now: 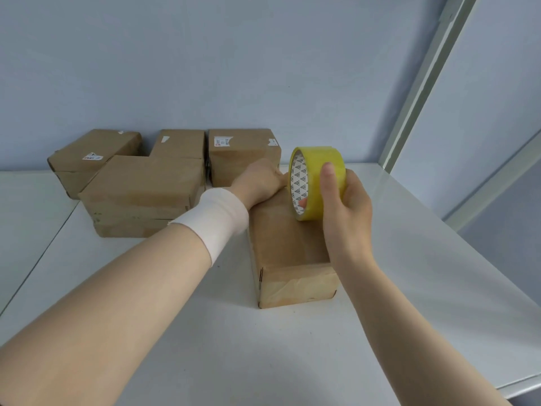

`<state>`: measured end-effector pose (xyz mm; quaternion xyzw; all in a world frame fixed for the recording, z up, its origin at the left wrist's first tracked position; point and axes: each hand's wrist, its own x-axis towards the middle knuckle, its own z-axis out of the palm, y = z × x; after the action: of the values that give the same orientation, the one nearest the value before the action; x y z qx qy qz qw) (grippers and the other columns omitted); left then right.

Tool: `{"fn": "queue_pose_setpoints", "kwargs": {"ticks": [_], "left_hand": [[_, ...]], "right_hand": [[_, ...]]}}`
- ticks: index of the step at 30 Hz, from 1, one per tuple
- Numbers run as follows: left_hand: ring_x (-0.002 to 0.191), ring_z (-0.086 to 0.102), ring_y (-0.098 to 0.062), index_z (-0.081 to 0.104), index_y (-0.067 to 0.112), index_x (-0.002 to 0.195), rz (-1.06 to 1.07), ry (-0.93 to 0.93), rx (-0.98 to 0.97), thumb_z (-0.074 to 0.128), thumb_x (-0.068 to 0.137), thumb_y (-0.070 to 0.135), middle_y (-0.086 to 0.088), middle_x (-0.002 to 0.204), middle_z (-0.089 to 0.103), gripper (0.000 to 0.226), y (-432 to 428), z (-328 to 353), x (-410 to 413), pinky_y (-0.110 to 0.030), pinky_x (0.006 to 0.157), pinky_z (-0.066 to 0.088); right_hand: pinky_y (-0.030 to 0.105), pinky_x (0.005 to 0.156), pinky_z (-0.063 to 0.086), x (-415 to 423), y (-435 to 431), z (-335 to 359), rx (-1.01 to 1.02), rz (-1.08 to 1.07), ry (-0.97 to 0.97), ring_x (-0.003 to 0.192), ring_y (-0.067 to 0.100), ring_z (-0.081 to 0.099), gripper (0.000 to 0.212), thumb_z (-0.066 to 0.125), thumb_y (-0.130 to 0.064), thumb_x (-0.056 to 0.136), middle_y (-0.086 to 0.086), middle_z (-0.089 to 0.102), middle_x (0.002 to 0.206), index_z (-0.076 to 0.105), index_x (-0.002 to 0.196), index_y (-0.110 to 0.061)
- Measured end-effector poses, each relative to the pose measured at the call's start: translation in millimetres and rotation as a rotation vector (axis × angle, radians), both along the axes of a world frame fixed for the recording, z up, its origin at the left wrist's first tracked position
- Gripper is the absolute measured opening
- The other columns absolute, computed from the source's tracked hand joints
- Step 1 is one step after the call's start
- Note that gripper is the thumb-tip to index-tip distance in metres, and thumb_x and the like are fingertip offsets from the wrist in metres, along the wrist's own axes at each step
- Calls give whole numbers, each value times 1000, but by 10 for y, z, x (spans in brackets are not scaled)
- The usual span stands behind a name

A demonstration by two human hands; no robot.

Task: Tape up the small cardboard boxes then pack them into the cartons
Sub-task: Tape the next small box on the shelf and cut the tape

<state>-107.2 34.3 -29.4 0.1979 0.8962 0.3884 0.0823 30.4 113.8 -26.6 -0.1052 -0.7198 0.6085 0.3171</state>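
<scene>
One white worktop point(175, 332) carries everything: several small boxes point(140, 183) grouped at the back, another box point(289, 253) nearest. The right hand point(345, 212) grips the yellow tape roll point(314, 177) above it; the left hand point(260, 180) rests on its far end, fingers hidden. It looks like the taping stage; next, draw tape along the seam.

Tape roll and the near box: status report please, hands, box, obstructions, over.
Right hand grips yellow tape roll, on edge atop near box. Left hand at box's far end, fingers hidden. Other boxes behind-left, not blocking.
</scene>
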Motion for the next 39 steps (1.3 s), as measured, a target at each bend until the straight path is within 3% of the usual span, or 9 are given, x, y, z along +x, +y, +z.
{"fn": "queue_pose_setpoints", "kwargs": {"ticks": [6, 15, 18, 21, 24, 29, 32, 35, 39], "left_hand": [[73, 52, -23, 65, 3, 70, -11, -54, -52, 57, 85, 24, -8, 74, 62, 27, 15, 8, -11, -34, 66, 46], [36, 23, -8, 26, 16, 47, 6, -25, -46, 59, 85, 27, 9, 35, 27, 52, 20, 5, -1, -19, 36, 19], [45, 36, -12, 45, 9, 51, -1, -23, -28, 64, 84, 39, 1, 48, 41, 48, 20, -9, 10, -21, 45, 29], [54, 53, -15, 69, 0, 77, -7, -40, -16, 66, 78, 54, -4, 61, 58, 54, 13, -15, 29, -25, 54, 39], [72, 64, -21, 73, 1, 93, -3, -24, -32, 65, 78, 56, -9, 82, 70, 57, 19, -21, 21, -28, 69, 47], [68, 62, -21, 71, 5, 74, 13, 15, -68, 64, 78, 56, -6, 70, 66, 52, 14, -28, 39, -31, 67, 47], [88, 62, -21, 73, 13, 86, -31, 255, -184, 58, 85, 52, -4, 90, 69, 42, 12, 25, 69, -32, 78, 47], [141, 24, -13, 41, 25, 141, -255, 390, -155, 46, 94, 47, 2, 153, 29, 52, 43, 142, 200, -27, 111, 19], [144, -11, -9, 0, 20, 150, -534, 317, -523, 24, 98, 49, 2, 158, -10, 64, 113, 63, 305, -30, 116, -3]], "right_hand": [[29, 78, 46, 29, 94, -28, 73, 157, -149, 81, 4, 65, 34, 51, -54, 79, -13, 73, 73, 62, 89, -24], [18, 42, 45, 445, 30, 178, -123, 108, -91, 43, 7, 61, 26, 65, -41, 83, 0, 66, 54, 64, 73, -17], [15, 35, 37, 703, 30, 296, -100, 77, -117, 36, 7, 56, 34, 66, -47, 75, -1, 62, 48, 64, 65, -14], [10, 36, 36, 948, 28, 298, -15, 32, -180, 36, 1, 54, 50, 60, -63, 60, -6, 62, 44, 65, 62, -13], [8, 33, 30, 1138, 29, 113, 84, 21, -337, 31, -2, 47, 44, 61, -56, 67, -7, 58, 38, 61, 59, -13], [10, 37, 33, 1205, -7, -217, 61, 30, -468, 36, 0, 50, 34, 57, -50, 78, -5, 63, 44, 58, 63, -20], [14, 42, 37, 1142, -10, -250, 44, 11, -455, 38, 0, 51, 38, 53, -57, 71, -7, 62, 44, 57, 63, -20], [13, 43, 37, 1078, 56, -263, 35, 10, -443, 39, -1, 52, 36, 57, -53, 76, -9, 62, 44, 60, 66, -18], [12, 41, 38, 986, 105, -292, 22, 39, -425, 39, 1, 54, 33, 60, -47, 81, -6, 64, 46, 63, 69, -16]]}}
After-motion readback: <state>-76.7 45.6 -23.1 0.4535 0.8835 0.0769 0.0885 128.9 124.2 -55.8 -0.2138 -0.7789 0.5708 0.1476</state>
